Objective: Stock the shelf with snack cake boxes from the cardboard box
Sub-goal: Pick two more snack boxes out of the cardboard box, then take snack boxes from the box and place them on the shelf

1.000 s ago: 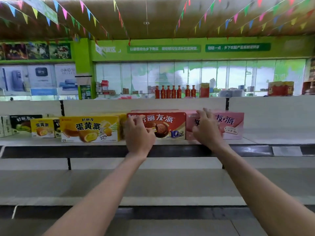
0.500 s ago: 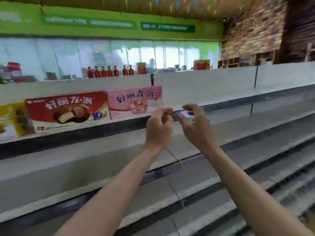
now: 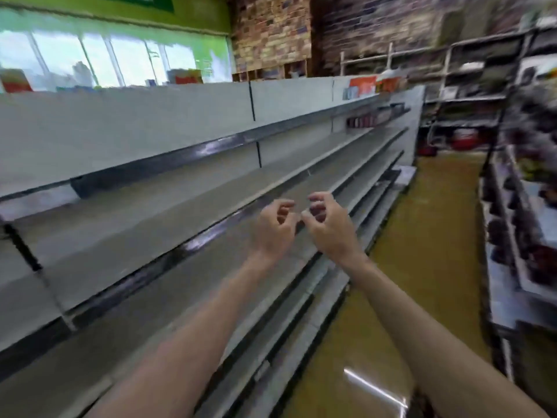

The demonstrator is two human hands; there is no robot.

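No snack cake boxes and no cardboard box are in the head view. My left hand (image 3: 274, 227) and my right hand (image 3: 328, 224) hover side by side in the air in front of the long grey shelf unit (image 3: 150, 212). Their fingers are loosely curled and hold nothing. The fingertips of the two hands nearly meet. Neither hand touches a shelf. The picture is blurred by motion.
The grey shelves run away to the right, with a few small goods at their far end (image 3: 361, 120). A yellow-brown aisle floor (image 3: 437, 236) lies to the right. Beyond it stands another rack with dark goods (image 3: 527, 251). A red container (image 3: 465, 138) sits at the aisle's end.
My hands have let go of the boxes on the shelf and drawn back together. The view has swung right, so the yellow, red and pink boxes have left the picture.
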